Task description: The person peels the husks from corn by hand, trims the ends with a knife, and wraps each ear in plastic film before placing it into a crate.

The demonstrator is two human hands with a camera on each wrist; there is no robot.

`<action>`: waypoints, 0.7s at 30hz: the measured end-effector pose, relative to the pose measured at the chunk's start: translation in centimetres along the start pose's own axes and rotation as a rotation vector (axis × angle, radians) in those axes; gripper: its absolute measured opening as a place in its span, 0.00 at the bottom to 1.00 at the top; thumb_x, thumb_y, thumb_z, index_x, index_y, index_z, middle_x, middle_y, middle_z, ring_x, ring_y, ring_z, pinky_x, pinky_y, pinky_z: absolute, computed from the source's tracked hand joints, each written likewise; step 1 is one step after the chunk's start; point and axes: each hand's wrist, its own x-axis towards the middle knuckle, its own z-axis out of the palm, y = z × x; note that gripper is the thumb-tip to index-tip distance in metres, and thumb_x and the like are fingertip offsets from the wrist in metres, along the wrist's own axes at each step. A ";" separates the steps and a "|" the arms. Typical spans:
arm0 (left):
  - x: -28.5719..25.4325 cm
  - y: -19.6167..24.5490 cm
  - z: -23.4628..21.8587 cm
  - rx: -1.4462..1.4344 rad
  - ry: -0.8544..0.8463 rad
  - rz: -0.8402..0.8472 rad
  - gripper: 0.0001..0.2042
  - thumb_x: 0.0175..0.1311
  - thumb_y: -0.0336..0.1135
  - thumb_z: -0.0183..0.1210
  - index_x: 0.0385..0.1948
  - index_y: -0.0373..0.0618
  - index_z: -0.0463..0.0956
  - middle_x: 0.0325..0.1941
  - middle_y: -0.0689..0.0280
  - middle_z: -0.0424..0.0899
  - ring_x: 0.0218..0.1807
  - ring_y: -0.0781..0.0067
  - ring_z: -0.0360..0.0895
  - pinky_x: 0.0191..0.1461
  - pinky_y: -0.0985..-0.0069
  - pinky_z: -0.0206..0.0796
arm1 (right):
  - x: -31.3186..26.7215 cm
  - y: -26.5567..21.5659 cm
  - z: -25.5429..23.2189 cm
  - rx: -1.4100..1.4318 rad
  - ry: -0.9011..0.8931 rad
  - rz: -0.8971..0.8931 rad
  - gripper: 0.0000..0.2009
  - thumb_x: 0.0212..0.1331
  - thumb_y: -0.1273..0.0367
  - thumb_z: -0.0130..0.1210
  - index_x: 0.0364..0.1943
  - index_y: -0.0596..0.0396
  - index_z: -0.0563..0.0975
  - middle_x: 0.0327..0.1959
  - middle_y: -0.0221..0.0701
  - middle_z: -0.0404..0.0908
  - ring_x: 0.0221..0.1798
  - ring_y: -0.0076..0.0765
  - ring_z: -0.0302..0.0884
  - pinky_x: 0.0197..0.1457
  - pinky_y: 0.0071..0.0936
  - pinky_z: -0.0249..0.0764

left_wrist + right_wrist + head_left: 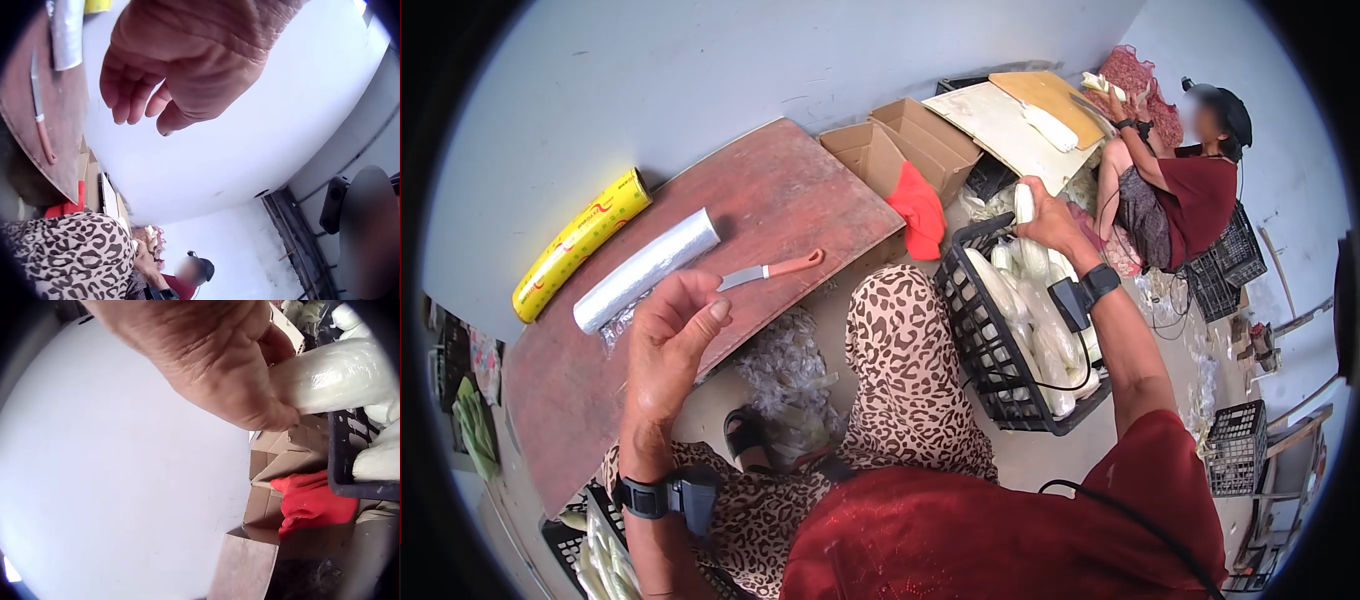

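Observation:
My right hand [1055, 222] grips the end of a pale, film-wrapped vegetable [1025, 205] at the far edge of a black crate [1040, 425] filled with similar wrapped ones. In the right wrist view the thumb and fingers of the hand [212, 369] pinch that shiny wrapped vegetable [337, 374]. My left hand [668, 335] is raised above the near edge of the red-brown board, empty, its fingers loosely bent; the left wrist view shows the same hand [181, 62] holding nothing. Behind it lie a roll of clear film [650, 268] and a knife [775, 269].
A yellow roll [580, 245] lies at the back of the red-brown board [800, 170]. Cardboard boxes [925, 140] and a red cloth [918, 210] are beyond. Another person [1200, 200] sits at the right beside a pale board [990, 115]. A second crate [565, 540] stands at lower left.

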 end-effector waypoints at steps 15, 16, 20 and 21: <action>2.9 -4.5 0.1 0.036 -0.061 -0.114 0.08 0.63 0.27 0.61 0.42 0.38 0.74 0.34 0.73 0.77 0.37 0.83 0.73 0.42 0.83 0.67 | -3.3 4.3 10.0 0.353 0.582 0.118 0.26 0.48 0.70 0.67 0.50 0.53 0.65 0.37 0.42 0.79 0.41 0.46 0.80 0.47 0.38 0.75; 2.9 -4.7 0.1 0.048 -0.086 -0.116 0.08 0.63 0.27 0.61 0.42 0.38 0.74 0.33 0.73 0.77 0.36 0.84 0.73 0.41 0.83 0.67 | -4.4 4.1 10.5 0.403 0.586 0.178 0.26 0.48 0.70 0.68 0.48 0.54 0.65 0.38 0.42 0.78 0.41 0.46 0.80 0.47 0.38 0.74; 2.5 -4.5 0.4 0.108 -0.110 -0.074 0.08 0.64 0.27 0.61 0.41 0.37 0.74 0.32 0.73 0.77 0.35 0.84 0.72 0.40 0.83 0.67 | -7.8 4.1 11.7 0.376 0.584 0.264 0.23 0.48 0.70 0.68 0.44 0.55 0.66 0.40 0.43 0.76 0.45 0.49 0.77 0.51 0.39 0.71; 2.5 -4.3 0.4 0.119 -0.116 -0.071 0.08 0.64 0.27 0.61 0.41 0.37 0.74 0.32 0.73 0.77 0.35 0.84 0.72 0.39 0.83 0.67 | -8.4 4.2 11.8 0.310 0.579 0.241 0.23 0.48 0.70 0.68 0.44 0.55 0.66 0.41 0.44 0.76 0.47 0.50 0.76 0.52 0.39 0.70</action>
